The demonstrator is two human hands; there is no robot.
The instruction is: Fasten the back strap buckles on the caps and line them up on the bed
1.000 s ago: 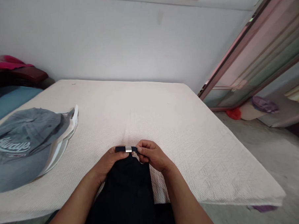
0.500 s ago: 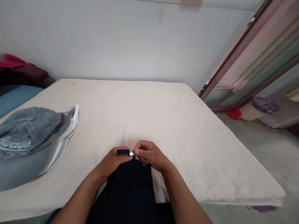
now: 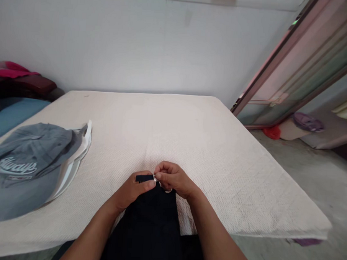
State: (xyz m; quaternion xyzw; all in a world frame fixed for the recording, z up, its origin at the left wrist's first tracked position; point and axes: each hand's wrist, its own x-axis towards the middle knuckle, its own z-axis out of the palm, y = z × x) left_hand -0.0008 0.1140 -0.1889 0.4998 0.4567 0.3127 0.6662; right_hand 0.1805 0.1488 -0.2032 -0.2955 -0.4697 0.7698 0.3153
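At the near middle of the bed-like surface, my left hand (image 3: 133,189) pinches a short dark strap (image 3: 144,178) between thumb and fingers. My right hand (image 3: 174,179) meets it from the other side, with thumb and forefinger closed on a small silver buckle (image 3: 155,178) at the strap's end. Below both hands hangs dark navy cloth (image 3: 155,217), joined to the strap; its lower part blends into dark clothing on my lap. Part of the buckle is hidden by my right fingertips.
Grey and white caps (image 3: 34,154) lie stacked at the left on the cream textured cover (image 3: 162,125). Folded blue and red cloths (image 3: 23,81) sit beyond them. A pale wall (image 3: 137,48) rises behind; a framed glass door (image 3: 297,66) and the floor are right.
My right fingers have shifted slightly up and left over the buckle, covering more of it. My left thumb has moved a little to the right along the strap.
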